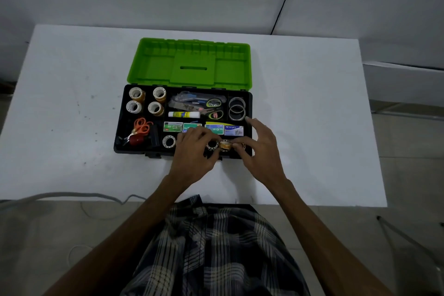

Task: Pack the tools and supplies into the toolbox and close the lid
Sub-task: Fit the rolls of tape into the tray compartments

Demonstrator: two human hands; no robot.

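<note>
The toolbox (120,127) sits on the white surface (300,103) with its green lid (189,62) raised; both forearms reach to its front row. The left hand (194,149) and right hand (259,149), fingers curled, pinch a small tape roll (225,145) between them.

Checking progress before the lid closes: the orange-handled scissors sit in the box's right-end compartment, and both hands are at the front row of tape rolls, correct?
Not quite. The head view shows the orange-handled scissors in the left-end compartment of the toolbox. Both the left hand and right hand are at the front-row tape rolls.
</note>
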